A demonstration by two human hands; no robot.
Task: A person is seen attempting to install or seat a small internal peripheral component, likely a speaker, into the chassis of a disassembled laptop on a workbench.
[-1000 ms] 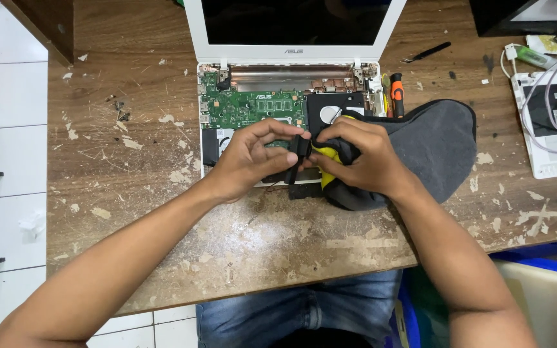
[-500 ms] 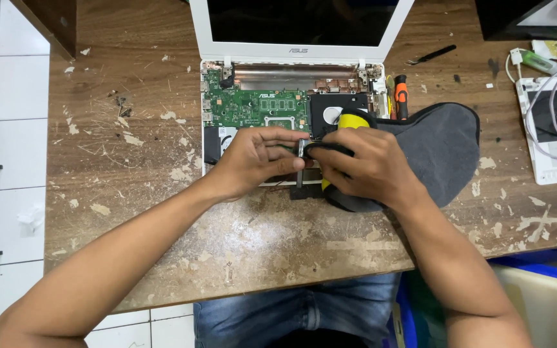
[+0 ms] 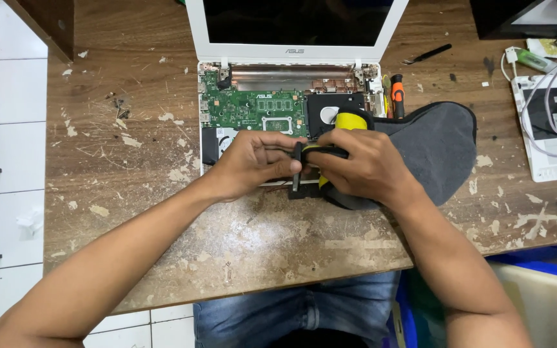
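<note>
Your left hand (image 3: 253, 161) and right hand (image 3: 362, 164) meet at the front edge of the opened white laptop (image 3: 291, 113), both pinching a yellow-and-black tool (image 3: 346, 122) above its green circuit board (image 3: 256, 109). A grey pouch (image 3: 436, 151) crowds the right; bare scarred wooden table (image 3: 130, 161) lies left.

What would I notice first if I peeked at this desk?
The opened white laptop with its green circuit board showing, at the top middle of the worn wooden table. Just below it, the left hand and right hand meet on a yellow-and-black tool beside a grey pouch.
</note>
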